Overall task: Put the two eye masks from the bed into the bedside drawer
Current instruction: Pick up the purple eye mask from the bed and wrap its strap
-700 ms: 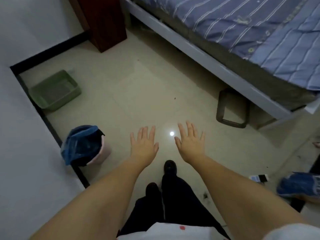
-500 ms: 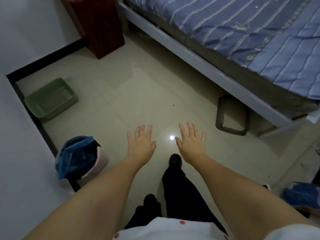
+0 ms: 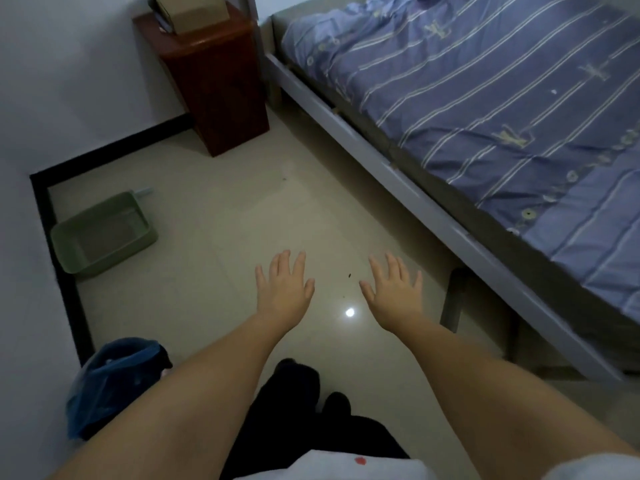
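Observation:
My left hand [image 3: 283, 285] and my right hand [image 3: 393, 292] are stretched out side by side over the pale tiled floor, palms down, fingers spread, holding nothing. The bed [image 3: 398, 168] with a blue striped cover [image 3: 502, 91] runs along the right side. A dark red bedside cabinet [image 3: 221, 84] stands at the bed's head against the wall, with a cardboard box [image 3: 194, 8] on top. I see no eye masks on the visible part of the bed. The cabinet's drawer front does not show from this angle.
A green plastic basin [image 3: 104, 233] sits on the floor at the left by the wall. A bin lined with a blue bag [image 3: 110, 379] stands at the lower left. A dark frame-like object [image 3: 453, 299] lies under the bed edge. My dark-trousered legs [image 3: 311, 410] are below.
The view has tilted up and forward: the cabinet top, its box and more of the bed have come into sight. Both hands stay open and have spread a little further apart.

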`<state>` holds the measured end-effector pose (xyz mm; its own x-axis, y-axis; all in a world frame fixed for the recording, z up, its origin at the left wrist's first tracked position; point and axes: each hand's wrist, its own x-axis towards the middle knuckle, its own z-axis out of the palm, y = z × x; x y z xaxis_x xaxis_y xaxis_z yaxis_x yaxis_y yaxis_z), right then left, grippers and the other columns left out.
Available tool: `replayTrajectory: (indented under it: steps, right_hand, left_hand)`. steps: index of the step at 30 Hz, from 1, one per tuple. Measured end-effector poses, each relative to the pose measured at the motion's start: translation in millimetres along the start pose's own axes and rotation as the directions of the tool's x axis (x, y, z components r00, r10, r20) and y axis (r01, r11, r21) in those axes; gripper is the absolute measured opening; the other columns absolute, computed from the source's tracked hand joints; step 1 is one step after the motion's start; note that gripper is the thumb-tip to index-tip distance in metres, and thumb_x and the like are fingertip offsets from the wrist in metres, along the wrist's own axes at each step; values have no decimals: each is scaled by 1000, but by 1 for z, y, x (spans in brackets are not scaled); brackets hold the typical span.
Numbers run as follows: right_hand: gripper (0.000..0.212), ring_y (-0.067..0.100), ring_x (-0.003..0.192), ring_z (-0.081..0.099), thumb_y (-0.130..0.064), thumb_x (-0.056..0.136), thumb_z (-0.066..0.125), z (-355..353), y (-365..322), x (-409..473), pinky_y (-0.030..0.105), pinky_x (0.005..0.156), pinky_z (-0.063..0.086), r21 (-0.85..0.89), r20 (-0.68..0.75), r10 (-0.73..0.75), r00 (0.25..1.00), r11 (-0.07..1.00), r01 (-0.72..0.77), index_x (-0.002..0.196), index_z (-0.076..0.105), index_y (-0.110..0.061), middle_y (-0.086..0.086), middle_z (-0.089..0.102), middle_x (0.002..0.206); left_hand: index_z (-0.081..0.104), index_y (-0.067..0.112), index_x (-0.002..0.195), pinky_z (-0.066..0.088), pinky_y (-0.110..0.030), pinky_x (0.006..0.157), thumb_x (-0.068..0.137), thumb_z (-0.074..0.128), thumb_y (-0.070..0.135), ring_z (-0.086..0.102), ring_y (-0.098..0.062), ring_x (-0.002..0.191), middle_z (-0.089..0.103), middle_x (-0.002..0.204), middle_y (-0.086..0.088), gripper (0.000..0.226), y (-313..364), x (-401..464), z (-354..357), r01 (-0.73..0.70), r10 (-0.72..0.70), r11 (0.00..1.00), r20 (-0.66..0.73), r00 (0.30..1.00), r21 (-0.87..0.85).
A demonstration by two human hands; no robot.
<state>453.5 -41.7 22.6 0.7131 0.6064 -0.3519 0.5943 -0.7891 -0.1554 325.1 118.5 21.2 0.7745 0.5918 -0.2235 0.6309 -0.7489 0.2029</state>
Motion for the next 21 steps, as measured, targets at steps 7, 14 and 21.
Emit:
replayTrajectory:
  steps: [7, 14, 21]
  right_hand:
    - [57, 24, 146, 2, -51, 96, 18, -57, -19, 164, 58, 113, 1, -12, -40, -71, 997, 997, 71, 148, 8, -28, 6, 5, 160]
    - [58, 24, 145, 7, -51, 95, 20, -144, -25, 332, 58, 114, 4, -7, -138, 15, 990, 1000, -16, 147, 10, -29, 6, 10, 159]
    - [56, 24, 145, 7, -49, 96, 21, -194, 3, 456, 57, 114, 5, 48, -112, 147, 983, 989, -142, 147, 10, -29, 5, 10, 159]
  left_hand:
    - [17, 19, 145, 15, -57, 111, 95, 33, 40, 20, -27, 140, 21, 154, -14, 57, -19, 156, -33, 64, -64, 998, -25, 998, -5]
    - [20, 20, 144, 17, -56, 111, 93, 35, 41, 29, -29, 135, 27, 151, -13, 56, -13, 349, -100, -18, 18, 1000, -48, 999, 7]
    - [20, 22, 144, 12, -56, 114, 93, 35, 41, 23, -30, 139, 28, 151, -14, 56, 33, 514, -136, -135, 135, 991, -7, 991, 19]
